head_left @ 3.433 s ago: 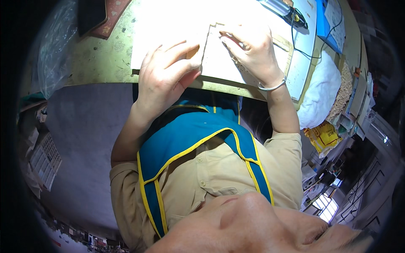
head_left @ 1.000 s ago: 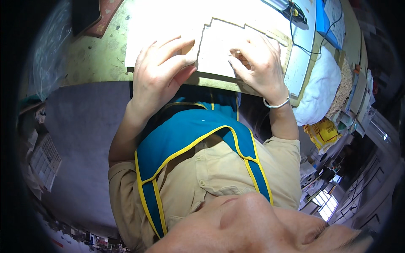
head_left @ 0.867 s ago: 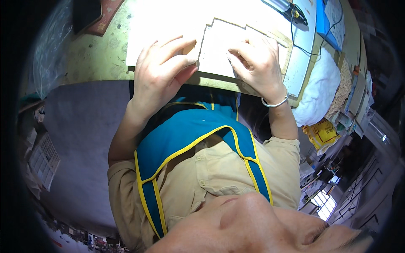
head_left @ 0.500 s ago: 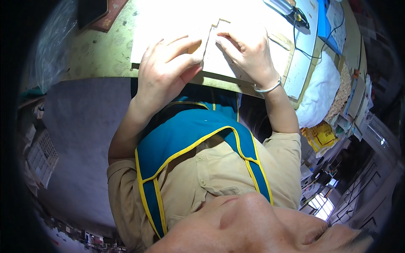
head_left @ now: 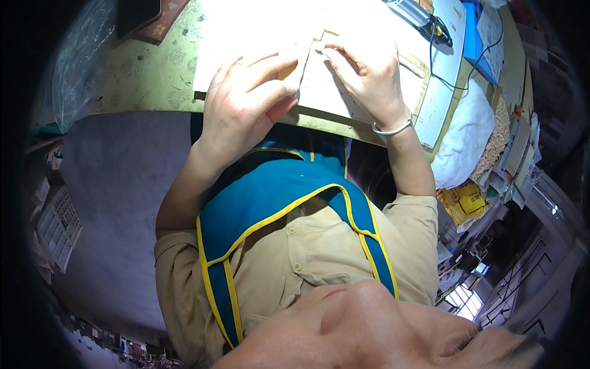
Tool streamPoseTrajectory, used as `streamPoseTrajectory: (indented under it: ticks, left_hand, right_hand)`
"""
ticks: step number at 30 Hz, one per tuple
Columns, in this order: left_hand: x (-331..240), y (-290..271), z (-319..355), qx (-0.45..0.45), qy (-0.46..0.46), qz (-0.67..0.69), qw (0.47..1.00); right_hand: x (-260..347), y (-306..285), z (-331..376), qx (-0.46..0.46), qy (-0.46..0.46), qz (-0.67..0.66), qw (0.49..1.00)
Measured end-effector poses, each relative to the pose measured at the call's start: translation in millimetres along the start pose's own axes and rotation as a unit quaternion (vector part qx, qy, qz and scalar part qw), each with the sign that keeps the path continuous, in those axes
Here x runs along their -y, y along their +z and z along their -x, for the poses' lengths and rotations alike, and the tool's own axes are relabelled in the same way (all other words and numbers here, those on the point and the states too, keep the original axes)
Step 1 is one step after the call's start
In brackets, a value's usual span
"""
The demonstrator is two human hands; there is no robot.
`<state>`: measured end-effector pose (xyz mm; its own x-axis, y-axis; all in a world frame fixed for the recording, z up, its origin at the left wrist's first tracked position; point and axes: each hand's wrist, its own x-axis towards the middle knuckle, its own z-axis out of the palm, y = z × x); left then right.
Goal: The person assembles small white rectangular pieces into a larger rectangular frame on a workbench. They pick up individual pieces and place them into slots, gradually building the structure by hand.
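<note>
Over the brightly lit white board (head_left: 212,67), my left hand (head_left: 243,101) is closed on a thin, pale piece (head_left: 305,64) with a brown, stepped edge. Its thumb and fingers grip the lower part, and the other fingers are curved above. My right hand (head_left: 372,80), with a bracelet on the wrist, pinches thumb and forefinger together beside the piece's upper end. A tiny tan bit shows at those fingertips, but glare hides what it is. The piece stands tilted, its far end washed out by the light.
A metal cylindrical tool (head_left: 410,11) with a black cord lies at the back right, near a blue box (head_left: 480,46). A wooden strip (head_left: 415,64) rests right of my right hand. White cloth-like material (head_left: 464,138) and a yellow packet (head_left: 464,203) sit farther right. Clear plastic (head_left: 83,67) hangs left.
My right hand has shifted slightly right and its fingertips have drawn a little away from the piece's edge. The left hand keeps its grip, nearly still.
</note>
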<state>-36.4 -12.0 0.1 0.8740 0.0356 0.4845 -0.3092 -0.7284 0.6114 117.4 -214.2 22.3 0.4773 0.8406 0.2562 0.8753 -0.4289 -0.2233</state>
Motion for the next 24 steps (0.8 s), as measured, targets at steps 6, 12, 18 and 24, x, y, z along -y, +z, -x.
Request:
streamPoseTrajectory:
  ticks: [6, 12, 18, 24]
  left_hand:
    - [0, 0, -1, 0.005, 0.0, -0.002, 1.0]
    - [0, -1, 0, 0.005, 0.0, -0.002, 1.0]
    - [0, 0, 0, 0.005, 0.001, -0.002, 1.0]
    - [0, -1, -1, 0.009, 0.002, 0.0, 1.0]
  right_hand:
    - [-2, 6, -4, -0.008, 0.0, -0.002, 1.0]
    - [5, 8, -10, -0.021, -0.01, 0.001, 1.0]
    - [7, 5, -17, -0.03, -0.017, -0.004, 0.999]
    - [-2, 14, -16, -0.034, 0.007, -0.057, 0.998]
